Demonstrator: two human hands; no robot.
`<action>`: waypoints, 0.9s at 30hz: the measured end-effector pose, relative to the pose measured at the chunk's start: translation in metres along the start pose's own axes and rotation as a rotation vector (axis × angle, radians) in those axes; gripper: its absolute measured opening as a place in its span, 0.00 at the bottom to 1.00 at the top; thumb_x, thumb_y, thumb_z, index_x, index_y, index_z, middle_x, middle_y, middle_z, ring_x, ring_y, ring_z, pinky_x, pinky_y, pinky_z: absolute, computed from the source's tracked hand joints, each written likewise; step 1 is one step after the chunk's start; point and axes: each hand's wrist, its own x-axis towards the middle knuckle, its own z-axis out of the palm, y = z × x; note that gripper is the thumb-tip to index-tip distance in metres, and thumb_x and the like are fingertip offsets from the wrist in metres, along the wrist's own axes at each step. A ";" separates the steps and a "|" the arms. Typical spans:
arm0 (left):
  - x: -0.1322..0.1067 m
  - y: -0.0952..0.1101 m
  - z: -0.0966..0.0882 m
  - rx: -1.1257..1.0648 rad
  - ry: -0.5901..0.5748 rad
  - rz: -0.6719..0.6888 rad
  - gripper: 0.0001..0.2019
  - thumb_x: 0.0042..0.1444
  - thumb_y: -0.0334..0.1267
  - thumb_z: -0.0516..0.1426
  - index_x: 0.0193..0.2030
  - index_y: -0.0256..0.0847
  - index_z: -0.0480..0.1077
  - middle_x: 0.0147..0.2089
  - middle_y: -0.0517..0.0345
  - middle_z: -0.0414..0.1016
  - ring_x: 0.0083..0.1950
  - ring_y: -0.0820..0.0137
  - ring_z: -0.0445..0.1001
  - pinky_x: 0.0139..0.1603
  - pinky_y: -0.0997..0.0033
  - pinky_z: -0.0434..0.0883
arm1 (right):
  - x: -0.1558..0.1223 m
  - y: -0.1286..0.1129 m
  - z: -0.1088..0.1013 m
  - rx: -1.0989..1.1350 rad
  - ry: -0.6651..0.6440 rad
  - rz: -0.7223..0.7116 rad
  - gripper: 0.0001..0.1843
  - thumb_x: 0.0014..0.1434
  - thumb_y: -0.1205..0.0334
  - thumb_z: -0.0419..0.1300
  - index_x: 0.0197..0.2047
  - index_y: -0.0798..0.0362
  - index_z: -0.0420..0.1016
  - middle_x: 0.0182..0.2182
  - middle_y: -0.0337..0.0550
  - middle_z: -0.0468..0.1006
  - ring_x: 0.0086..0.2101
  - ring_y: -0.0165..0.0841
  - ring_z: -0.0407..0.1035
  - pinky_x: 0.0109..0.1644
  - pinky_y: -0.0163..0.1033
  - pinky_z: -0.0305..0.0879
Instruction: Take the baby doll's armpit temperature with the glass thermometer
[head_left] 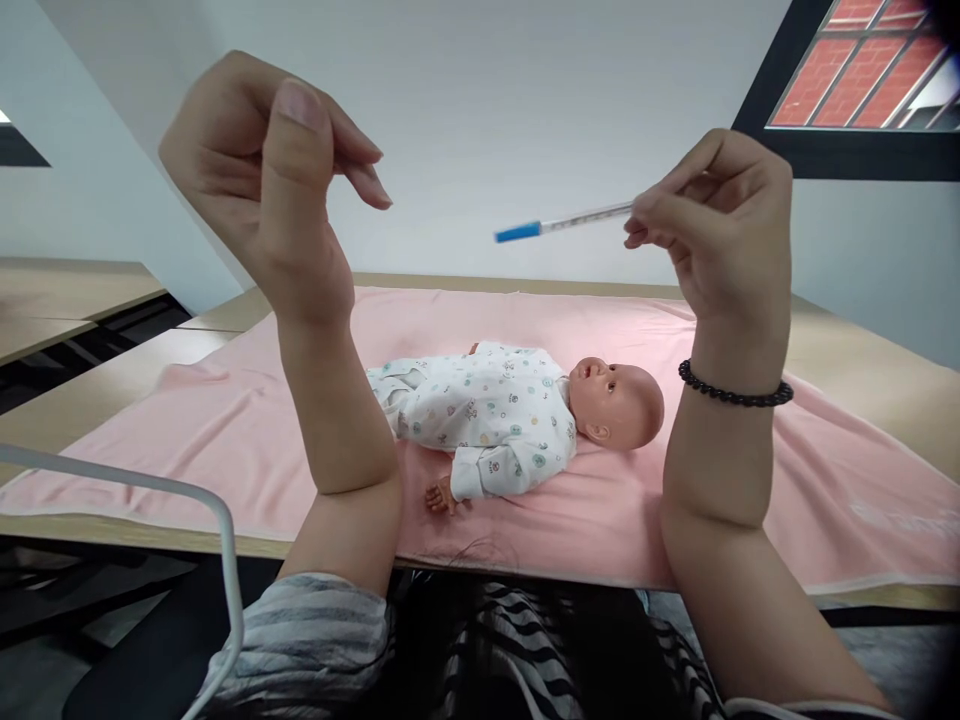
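Note:
In front of me at the upper right, my right hand pinches a thin clear glass thermometer by one end. Its blue tip points left, and the whole stick is raised well above the table. My left hand is lifted at the upper left with nothing in it. Its fingers bend loosely toward the right, apart from the thumb and from the thermometer. Below and between my forearms, a baby doll in a white printed outfit lies on its back, head to the right.
A pink blanket lies under the doll on a wooden table. At the lower left is a curved white metal bar beside a dark seat. Another table stands at the left, and a barred window at the upper right.

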 end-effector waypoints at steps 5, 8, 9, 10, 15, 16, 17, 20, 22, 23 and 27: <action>0.001 0.001 0.001 0.023 -0.005 0.013 0.14 0.64 0.35 0.58 0.27 0.40 0.75 0.21 0.64 0.61 0.20 0.80 0.69 0.24 0.76 0.57 | 0.004 0.010 0.001 0.139 -0.073 0.081 0.10 0.53 0.52 0.72 0.25 0.27 0.77 0.26 0.33 0.77 0.32 0.44 0.73 0.41 0.64 0.79; 0.002 -0.001 0.000 0.011 -0.009 0.016 0.14 0.65 0.35 0.58 0.27 0.39 0.75 0.21 0.64 0.60 0.20 0.81 0.69 0.24 0.76 0.57 | 0.006 0.014 -0.001 0.088 -0.084 0.062 0.12 0.49 0.55 0.76 0.25 0.28 0.77 0.26 0.34 0.79 0.32 0.44 0.74 0.39 0.62 0.79; 0.002 -0.001 -0.001 0.005 -0.012 0.022 0.14 0.65 0.34 0.58 0.27 0.39 0.75 0.21 0.64 0.60 0.20 0.81 0.69 0.24 0.77 0.57 | 0.006 0.015 -0.002 0.097 -0.095 0.067 0.11 0.49 0.54 0.75 0.25 0.29 0.78 0.26 0.34 0.78 0.30 0.43 0.72 0.38 0.61 0.78; 0.002 -0.002 -0.002 0.000 -0.015 0.026 0.14 0.65 0.34 0.58 0.27 0.39 0.75 0.21 0.64 0.60 0.20 0.81 0.69 0.23 0.77 0.57 | 0.007 0.015 -0.004 0.131 -0.108 0.083 0.10 0.49 0.53 0.74 0.25 0.29 0.78 0.25 0.33 0.77 0.29 0.41 0.70 0.37 0.60 0.78; 0.001 -0.005 -0.004 -0.004 -0.054 0.042 0.14 0.67 0.36 0.58 0.29 0.40 0.77 0.22 0.65 0.60 0.21 0.82 0.70 0.24 0.80 0.58 | 0.006 0.015 -0.010 0.030 -0.100 0.048 0.10 0.52 0.56 0.72 0.27 0.27 0.79 0.25 0.33 0.75 0.30 0.41 0.69 0.40 0.61 0.78; 0.001 -0.005 -0.004 -0.010 -0.057 0.046 0.14 0.67 0.37 0.59 0.30 0.40 0.77 0.23 0.65 0.61 0.21 0.82 0.70 0.24 0.80 0.59 | 0.005 0.015 -0.011 -0.003 -0.102 0.031 0.10 0.52 0.56 0.72 0.27 0.27 0.80 0.24 0.33 0.74 0.30 0.41 0.69 0.40 0.61 0.78; 0.000 -0.005 -0.003 -0.018 -0.053 0.048 0.13 0.67 0.37 0.59 0.30 0.41 0.77 0.23 0.65 0.61 0.21 0.82 0.70 0.24 0.80 0.58 | 0.005 0.014 -0.011 0.011 -0.112 0.026 0.10 0.52 0.56 0.72 0.27 0.28 0.80 0.23 0.34 0.73 0.29 0.41 0.69 0.39 0.60 0.78; 0.000 -0.007 -0.002 -0.037 -0.028 0.050 0.13 0.65 0.36 0.60 0.28 0.39 0.77 0.21 0.65 0.61 0.20 0.82 0.69 0.23 0.80 0.57 | 0.004 0.011 -0.011 0.110 -0.144 0.038 0.07 0.51 0.55 0.72 0.27 0.30 0.80 0.22 0.35 0.72 0.28 0.40 0.70 0.36 0.58 0.78; 0.000 -0.009 -0.001 -0.051 -0.022 0.050 0.13 0.64 0.37 0.61 0.27 0.39 0.77 0.20 0.65 0.63 0.19 0.82 0.69 0.22 0.80 0.57 | 0.003 0.009 -0.010 0.034 -0.168 0.043 0.08 0.50 0.56 0.75 0.27 0.33 0.80 0.25 0.36 0.76 0.30 0.41 0.73 0.38 0.57 0.79; 0.000 -0.010 -0.001 -0.060 -0.024 0.051 0.14 0.65 0.38 0.62 0.27 0.38 0.77 0.20 0.65 0.64 0.19 0.82 0.69 0.22 0.80 0.57 | 0.002 0.008 -0.010 0.002 -0.181 0.042 0.09 0.50 0.57 0.76 0.27 0.34 0.80 0.26 0.36 0.78 0.30 0.41 0.74 0.39 0.57 0.80; 0.000 -0.013 -0.003 -0.060 -0.036 0.059 0.17 0.66 0.46 0.65 0.28 0.39 0.77 0.20 0.65 0.64 0.19 0.81 0.68 0.22 0.79 0.57 | 0.002 0.007 -0.010 0.153 -0.205 -0.012 0.09 0.51 0.52 0.75 0.27 0.33 0.79 0.21 0.35 0.73 0.26 0.41 0.71 0.33 0.56 0.78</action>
